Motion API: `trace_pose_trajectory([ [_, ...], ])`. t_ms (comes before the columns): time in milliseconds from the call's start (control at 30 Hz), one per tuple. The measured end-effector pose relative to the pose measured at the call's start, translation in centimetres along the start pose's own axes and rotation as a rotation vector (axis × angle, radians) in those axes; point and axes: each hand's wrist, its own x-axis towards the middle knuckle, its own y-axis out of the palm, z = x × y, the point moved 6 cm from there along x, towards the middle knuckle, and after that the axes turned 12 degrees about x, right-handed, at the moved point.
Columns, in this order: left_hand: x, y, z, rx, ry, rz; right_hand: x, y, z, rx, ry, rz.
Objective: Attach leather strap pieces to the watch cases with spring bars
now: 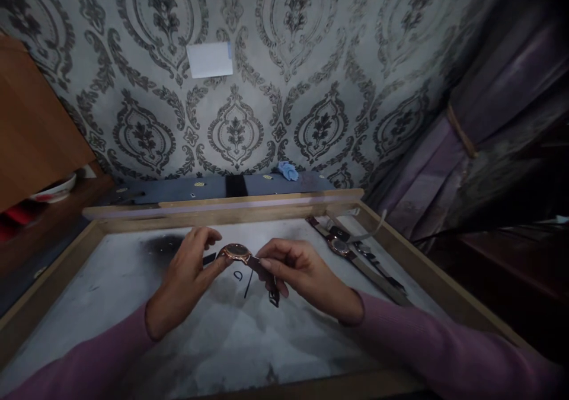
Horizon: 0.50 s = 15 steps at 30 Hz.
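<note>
Fingers of your right hand (306, 272) pinched the four-o'clock strap (263, 274), likely steadying the watch (237, 250); your left hand (184, 277) touched it (grip unclear).

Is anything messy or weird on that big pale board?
Yes, a dark patch on the board, just left of the left hand holding the watch. It looks odd because the board around it is much paler. I can't tell whether it's a stain.
</note>
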Motion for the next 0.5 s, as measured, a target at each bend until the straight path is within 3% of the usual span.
trace_pose_trajectory([
  [100,0.0,0.3,0.3,-0.050,-0.048,0.019,0.2,0.3,-0.6,0.072,-0.012,-0.049],
  [300,-0.5,3.0,-1.2,-0.597,-0.094,0.391,0.4,-0.1,-0.3,0.073,-0.116,-0.194],
  [400,-0.8,3.8,-2.0,-0.853,-0.142,0.464,0.3,-0.2,0.2,0.068,-0.154,-0.205],
  [500,-1.1,4.5,-1.9,-0.909,-0.208,0.478,0.3,0.0,0.0,0.094,-0.142,-0.203],
])
